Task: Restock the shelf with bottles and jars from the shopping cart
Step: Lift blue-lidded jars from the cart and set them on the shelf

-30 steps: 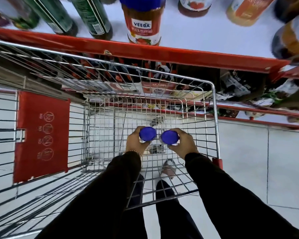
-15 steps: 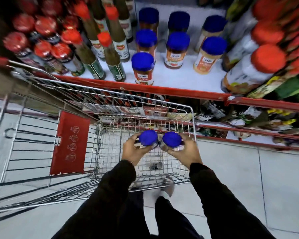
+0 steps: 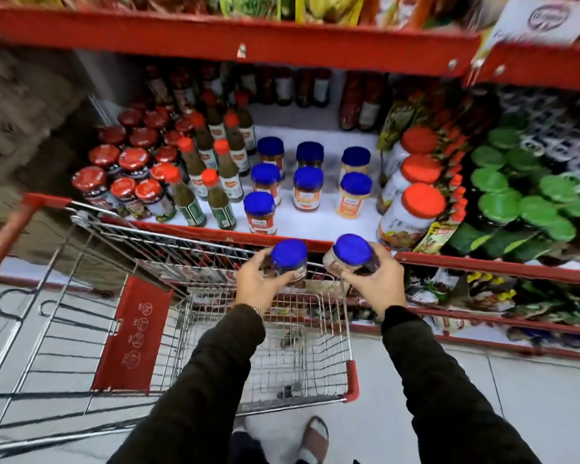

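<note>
My left hand grips a blue-lidded jar, and my right hand grips a second blue-lidded jar. Both jars are held above the far end of the wire shopping cart, just in front of the red edge of the white shelf. On that shelf stand several matching blue-lidded jars in rows, with bare white shelf at the front to the right of the nearest jar.
Red-capped green sauce bottles and red-lidded jars stand left of the blue jars. Large orange-lidded jars and green-lidded jars stand at the right. A red shelf overhangs above. Packets fill the lower shelves.
Both hands have lifted the two blue-lidded jars out of the cart and up toward the shelf edge, moving apart. My view has tilted up onto the shelf.
</note>
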`<state>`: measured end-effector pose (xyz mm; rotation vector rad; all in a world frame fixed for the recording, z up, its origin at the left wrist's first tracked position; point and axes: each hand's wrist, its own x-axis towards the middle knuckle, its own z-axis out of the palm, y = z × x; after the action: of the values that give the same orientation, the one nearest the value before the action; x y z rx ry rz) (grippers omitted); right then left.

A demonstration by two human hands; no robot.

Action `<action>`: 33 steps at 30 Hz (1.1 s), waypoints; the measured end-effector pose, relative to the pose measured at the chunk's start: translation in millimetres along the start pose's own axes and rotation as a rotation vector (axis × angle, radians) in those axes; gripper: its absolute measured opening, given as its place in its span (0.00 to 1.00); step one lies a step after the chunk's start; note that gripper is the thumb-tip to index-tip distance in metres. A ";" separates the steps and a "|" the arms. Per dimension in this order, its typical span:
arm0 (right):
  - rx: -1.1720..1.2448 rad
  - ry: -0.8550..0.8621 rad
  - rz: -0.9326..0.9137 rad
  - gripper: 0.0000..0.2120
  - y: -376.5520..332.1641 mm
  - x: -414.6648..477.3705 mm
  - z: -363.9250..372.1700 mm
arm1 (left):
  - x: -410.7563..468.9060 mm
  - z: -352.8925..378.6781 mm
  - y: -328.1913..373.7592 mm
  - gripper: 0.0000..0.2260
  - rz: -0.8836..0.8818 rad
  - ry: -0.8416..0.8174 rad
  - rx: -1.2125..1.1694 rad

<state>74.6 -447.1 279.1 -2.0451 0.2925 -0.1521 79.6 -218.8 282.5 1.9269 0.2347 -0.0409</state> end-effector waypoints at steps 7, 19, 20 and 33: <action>0.008 0.087 -0.049 0.34 -25.8 48.1 -14.6 | 38.0 24.7 58.0 0.27 0.076 0.079 0.009; -0.067 -0.029 0.006 0.29 -5.0 86.7 -3.9 | 77.6 54.7 56.2 0.26 -0.025 0.047 0.008; -0.071 -0.031 0.011 0.29 -3.6 87.0 -2.7 | 78.9 55.5 54.1 0.25 -0.031 0.058 -0.003; -0.308 0.168 -0.170 0.35 -21.7 46.9 9.4 | 51.7 43.5 26.3 0.23 0.030 0.082 -0.053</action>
<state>125.0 -442.0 293.0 -2.3679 0.2579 -0.4066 138.7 -260.7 283.7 1.8804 0.2592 0.0632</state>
